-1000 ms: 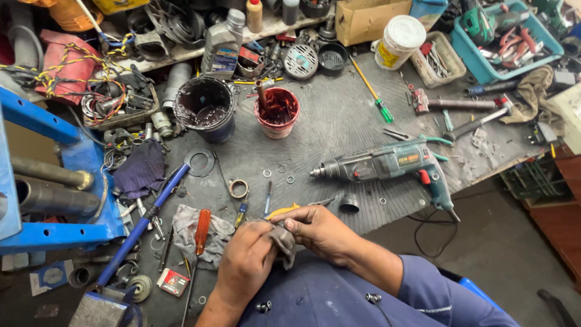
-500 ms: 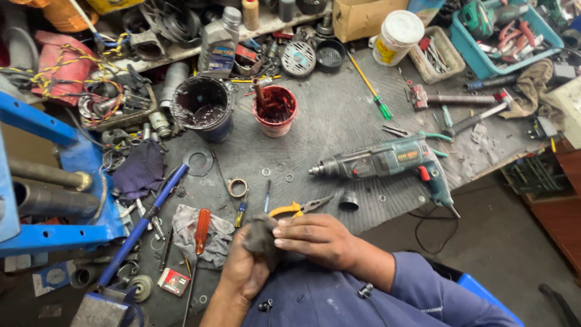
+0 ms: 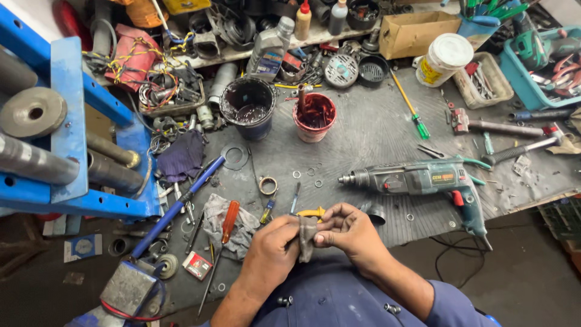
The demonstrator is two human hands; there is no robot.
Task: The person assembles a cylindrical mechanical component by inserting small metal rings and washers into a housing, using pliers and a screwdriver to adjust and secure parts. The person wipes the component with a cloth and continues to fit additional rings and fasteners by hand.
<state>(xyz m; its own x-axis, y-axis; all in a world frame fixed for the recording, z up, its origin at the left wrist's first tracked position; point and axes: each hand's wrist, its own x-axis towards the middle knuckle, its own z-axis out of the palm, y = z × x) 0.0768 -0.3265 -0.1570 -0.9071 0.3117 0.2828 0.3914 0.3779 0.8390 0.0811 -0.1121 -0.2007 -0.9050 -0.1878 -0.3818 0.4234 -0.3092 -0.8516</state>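
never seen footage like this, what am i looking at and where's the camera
The camera sits on a person's head and looks down, so you see their own two bare hands at the bottom. The left hand and right hand together hold a small grey rag, possibly wrapped around something hidden. Beyond them lies a cluttered workbench with a green power drill, a red paint pot, a black bucket, an orange-handled screwdriver and a blue metal frame on the left.

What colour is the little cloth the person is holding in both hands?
Grey, dirty-looking. The cloth is pinched between the left hand and right hand, shown in the head view.
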